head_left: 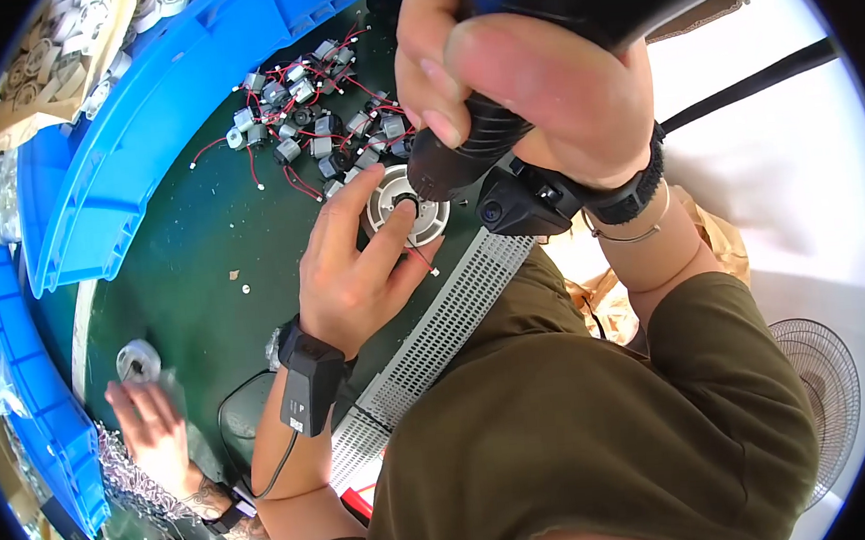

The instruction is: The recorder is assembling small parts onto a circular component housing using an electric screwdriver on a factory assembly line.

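Note:
My right hand (550, 91) is closed around a black power screwdriver (460, 158), its ribbed nose angled down over a white round plastic housing (437, 221). The housing lies on the green tabletop (188, 287). A dark part sits at its centre, and the contact with the tool tip is hidden. My left hand (348, 276) grips the housing, fingers around its rim and one finger pressed near the centre. A thin red wire with a white plug shows beside that hand. Just beyond lies a pile of small grey motors (322, 127) with red and black wires.
Blue bins (156, 119) curve along the left and far side. A perforated white metal strip (438, 345) edges the table before me. At lower left another person's hand (153, 435) is by a pale round part (138, 361), near many small metal pieces. A fan (822, 393) stands right.

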Demonstrator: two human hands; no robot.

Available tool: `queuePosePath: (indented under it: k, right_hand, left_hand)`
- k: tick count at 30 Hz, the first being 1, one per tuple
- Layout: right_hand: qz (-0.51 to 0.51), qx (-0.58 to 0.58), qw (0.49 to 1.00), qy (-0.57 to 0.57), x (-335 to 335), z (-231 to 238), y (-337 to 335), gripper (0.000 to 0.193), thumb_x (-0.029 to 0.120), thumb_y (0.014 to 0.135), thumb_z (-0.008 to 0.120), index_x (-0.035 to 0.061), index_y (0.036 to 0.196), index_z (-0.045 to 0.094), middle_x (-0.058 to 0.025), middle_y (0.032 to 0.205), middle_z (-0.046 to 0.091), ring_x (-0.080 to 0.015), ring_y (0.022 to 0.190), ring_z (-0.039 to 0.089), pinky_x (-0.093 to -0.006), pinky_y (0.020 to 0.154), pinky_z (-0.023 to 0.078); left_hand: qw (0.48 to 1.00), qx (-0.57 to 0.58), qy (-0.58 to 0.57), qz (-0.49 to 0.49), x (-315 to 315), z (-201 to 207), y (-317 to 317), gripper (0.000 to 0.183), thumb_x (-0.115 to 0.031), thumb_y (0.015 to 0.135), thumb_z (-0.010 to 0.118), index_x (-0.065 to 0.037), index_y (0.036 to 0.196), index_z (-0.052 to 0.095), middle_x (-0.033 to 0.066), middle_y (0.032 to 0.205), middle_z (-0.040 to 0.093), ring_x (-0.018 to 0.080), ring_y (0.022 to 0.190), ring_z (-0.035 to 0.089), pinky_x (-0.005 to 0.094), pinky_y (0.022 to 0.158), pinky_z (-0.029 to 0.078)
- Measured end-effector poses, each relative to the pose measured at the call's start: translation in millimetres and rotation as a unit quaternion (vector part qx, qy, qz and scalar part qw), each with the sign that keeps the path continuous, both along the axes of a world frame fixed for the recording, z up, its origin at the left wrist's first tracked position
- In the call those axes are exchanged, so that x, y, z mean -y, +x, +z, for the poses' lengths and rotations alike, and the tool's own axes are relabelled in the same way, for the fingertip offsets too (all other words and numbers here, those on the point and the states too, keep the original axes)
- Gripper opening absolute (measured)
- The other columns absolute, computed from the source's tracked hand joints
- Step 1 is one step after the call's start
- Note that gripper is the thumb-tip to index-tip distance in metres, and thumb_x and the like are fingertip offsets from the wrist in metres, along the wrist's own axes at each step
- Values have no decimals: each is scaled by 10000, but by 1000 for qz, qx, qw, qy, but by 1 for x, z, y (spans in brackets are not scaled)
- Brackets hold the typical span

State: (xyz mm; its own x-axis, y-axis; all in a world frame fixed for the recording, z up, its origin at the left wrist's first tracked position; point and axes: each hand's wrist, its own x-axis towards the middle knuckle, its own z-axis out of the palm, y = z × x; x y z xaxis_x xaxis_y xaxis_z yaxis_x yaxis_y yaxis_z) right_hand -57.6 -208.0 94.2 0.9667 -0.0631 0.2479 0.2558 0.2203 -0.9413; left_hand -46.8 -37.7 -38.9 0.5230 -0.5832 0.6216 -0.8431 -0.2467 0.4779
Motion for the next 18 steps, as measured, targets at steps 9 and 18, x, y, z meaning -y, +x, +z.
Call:
queuePosePath:
  k: [9, 18]
  right_hand:
    - [179, 372, 875, -251, 30, -17, 21, 193, 84, 878, 494, -5, 1049, 502, -92, 953, 542, -185, 761, 538, -292, 703, 451]
    - [-99, 86, 983, -129, 4, 25, 9, 288, 95, 729, 742, 0, 942, 573, 3, 704, 576, -58, 615, 530, -215, 555, 417]
  left_hand:
    - [998, -28, -52, 29, -12, 11, -5, 385, -110, 617, 811, -20, 950, 640, 188, 1140, 569, 328, 964, 608, 385, 804, 521]
    - [851, 84, 315, 412, -188, 26, 59, 327, -175, 788, 663, -25, 1071, 596, 207, 1163, 557, 361, 992, 576, 438, 850, 455]
